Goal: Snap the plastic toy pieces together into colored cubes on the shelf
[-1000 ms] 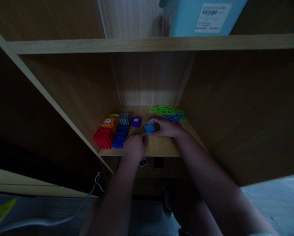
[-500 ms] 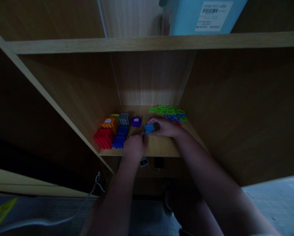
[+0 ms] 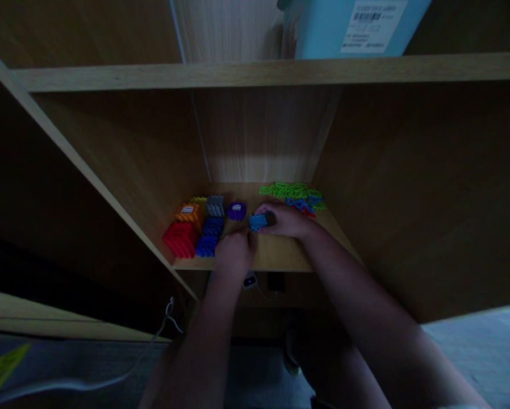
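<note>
Reaching over a pale shelf (image 3: 283, 254) in a dim wooden cabinet (image 3: 429, 170), clamping a small light-blue block (image 3: 257, 222) with notched edges inside the right grip (image 3: 284, 219), just beside the curled left grip (image 3: 234, 251), too hidden to tell whether holding anything.

- Brown wood-grain cabinet side panel (image 3: 442, 187) at right, deep in shadow
- Pale, vertically grained wooden back panel (image 3: 263, 136)
- Light-brown horizontal shelf board (image 3: 238, 74) crossing above
- Grey floor (image 3: 489, 341), brightest at lower right
- Dim, uneven light
</note>
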Demonstrator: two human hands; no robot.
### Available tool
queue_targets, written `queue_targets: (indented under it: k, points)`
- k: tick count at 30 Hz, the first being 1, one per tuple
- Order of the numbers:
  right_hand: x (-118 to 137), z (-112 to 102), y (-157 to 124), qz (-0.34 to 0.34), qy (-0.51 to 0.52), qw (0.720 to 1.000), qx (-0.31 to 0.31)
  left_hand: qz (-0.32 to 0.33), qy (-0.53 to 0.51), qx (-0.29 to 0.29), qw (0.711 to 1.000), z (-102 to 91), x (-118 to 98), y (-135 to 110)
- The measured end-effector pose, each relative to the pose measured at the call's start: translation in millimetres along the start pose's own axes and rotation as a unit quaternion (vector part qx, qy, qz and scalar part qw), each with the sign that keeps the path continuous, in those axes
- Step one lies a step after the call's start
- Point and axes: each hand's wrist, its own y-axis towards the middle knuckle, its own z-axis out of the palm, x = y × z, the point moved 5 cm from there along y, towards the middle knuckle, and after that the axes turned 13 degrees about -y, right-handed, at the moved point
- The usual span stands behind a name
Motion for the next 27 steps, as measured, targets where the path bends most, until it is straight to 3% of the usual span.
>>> queue_targets:
  k: [27]
  points:
    - [4.3,0.8,1.7,-0.01,-0.005,1.0,-0.013,0.0,-0.003,0.016,1.0,-0.4,3.0,4.0]
